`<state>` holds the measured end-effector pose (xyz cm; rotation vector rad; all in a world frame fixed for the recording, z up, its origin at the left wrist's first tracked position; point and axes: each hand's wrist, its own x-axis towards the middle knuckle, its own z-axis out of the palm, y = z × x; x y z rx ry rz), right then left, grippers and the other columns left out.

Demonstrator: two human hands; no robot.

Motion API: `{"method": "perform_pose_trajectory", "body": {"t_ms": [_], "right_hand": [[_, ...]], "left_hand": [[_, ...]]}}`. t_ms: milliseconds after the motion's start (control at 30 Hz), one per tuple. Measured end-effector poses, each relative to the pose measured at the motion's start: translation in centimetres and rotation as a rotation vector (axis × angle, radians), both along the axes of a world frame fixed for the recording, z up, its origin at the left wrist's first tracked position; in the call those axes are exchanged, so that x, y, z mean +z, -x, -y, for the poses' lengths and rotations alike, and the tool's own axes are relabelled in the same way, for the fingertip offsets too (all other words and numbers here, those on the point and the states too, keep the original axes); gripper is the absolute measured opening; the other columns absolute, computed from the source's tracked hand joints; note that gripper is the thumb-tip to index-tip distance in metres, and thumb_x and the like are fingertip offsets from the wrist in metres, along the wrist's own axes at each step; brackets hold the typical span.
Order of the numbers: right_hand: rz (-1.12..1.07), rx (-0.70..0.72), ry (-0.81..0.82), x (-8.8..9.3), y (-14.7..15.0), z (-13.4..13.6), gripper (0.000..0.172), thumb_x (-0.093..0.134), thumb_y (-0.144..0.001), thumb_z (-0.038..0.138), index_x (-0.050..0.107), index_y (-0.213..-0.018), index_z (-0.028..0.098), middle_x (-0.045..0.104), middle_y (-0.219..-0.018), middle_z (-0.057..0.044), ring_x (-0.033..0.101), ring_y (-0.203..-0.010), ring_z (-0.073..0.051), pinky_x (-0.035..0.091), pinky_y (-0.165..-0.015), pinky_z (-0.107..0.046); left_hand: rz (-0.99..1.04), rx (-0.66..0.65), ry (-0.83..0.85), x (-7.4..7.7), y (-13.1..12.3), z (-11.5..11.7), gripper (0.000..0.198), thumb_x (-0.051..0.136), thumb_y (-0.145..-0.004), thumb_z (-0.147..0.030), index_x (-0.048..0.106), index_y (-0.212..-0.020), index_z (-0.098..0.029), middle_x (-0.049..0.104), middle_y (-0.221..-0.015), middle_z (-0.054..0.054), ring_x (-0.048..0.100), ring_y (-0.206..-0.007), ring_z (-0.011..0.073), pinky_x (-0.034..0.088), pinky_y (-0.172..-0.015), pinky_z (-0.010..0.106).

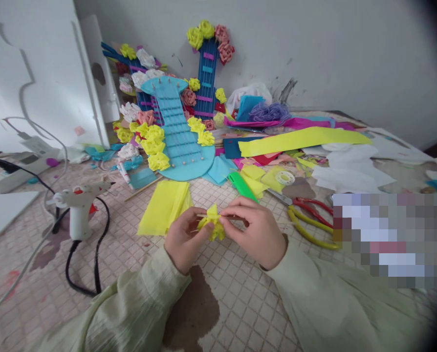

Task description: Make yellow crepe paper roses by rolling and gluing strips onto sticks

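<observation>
My left hand (pixel 187 238) is closed on a small yellow crepe-paper flower (pixel 217 231), its thumb pressed against the ruffled petals. From the right, my right hand (pixel 257 227) pinches a thin pale stick (pixel 204 215) that lies across the flower's top. Part of the stick is hidden by my fingers. Just behind my left hand lies a stack of yellow crepe paper (pixel 163 208). A bright green cutter-like tool (pixel 242 186) rests behind my right hand.
A white glue gun (pixel 79 208) with a black cord stands at left. Scissors with red and yellow handles (pixel 310 225) lie at right. Behind stands a light-blue guitar-shaped board (pixel 178 127) with yellow flowers, near paper strips (pixel 306 140) and a tape roll (pixel 285 177).
</observation>
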<state>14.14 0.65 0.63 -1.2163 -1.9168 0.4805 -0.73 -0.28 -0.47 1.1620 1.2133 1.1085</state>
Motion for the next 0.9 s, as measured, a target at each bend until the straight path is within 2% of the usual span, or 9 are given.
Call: {"method": "perform_pose_trajectory", "body": {"t_ms": [167, 600, 900], "right_hand": [[-0.016, 0.005, 0.042, -0.02, -0.02, -0.15, 0.011, 0.056, -0.068, 0.010, 0.063, -0.072, 0.017, 0.061, -0.072, -0.003, 0.055, -0.066, -0.013, 0.045, -0.058, -0.025], [-0.052, 0.048, 0.081, 0.09, 0.26, 0.11, 0.011, 0.056, -0.069, 0.010, 0.063, -0.073, 0.017, 0.060, -0.071, -0.002, 0.054, -0.066, -0.012, 0.044, -0.058, -0.025], [-0.030, -0.004, 0.077, 0.17, 0.14, -0.06, 0.011, 0.056, -0.066, 0.008, 0.062, -0.069, 0.018, 0.060, -0.069, -0.002, 0.054, -0.066, -0.013, 0.044, -0.057, -0.025]], "left_hand": [[-0.016, 0.003, -0.041, -0.03, 0.03, 0.06, 0.019, 0.064, -0.063, -0.021, 0.055, -0.078, -0.015, 0.059, -0.072, 0.001, 0.057, -0.069, 0.0129, 0.047, -0.058, 0.022], [-0.114, 0.002, -0.124, -0.37, 0.46, 0.08, 0.010, 0.053, -0.068, -0.017, 0.055, -0.078, -0.016, 0.055, -0.070, -0.001, 0.052, -0.060, 0.0103, 0.043, -0.053, 0.021], [-0.091, 0.017, -0.087, -0.04, 0.22, 0.19, 0.013, 0.057, -0.067, -0.021, 0.057, -0.079, -0.015, 0.058, -0.067, 0.000, 0.056, -0.060, 0.0117, 0.045, -0.052, 0.021]]}}
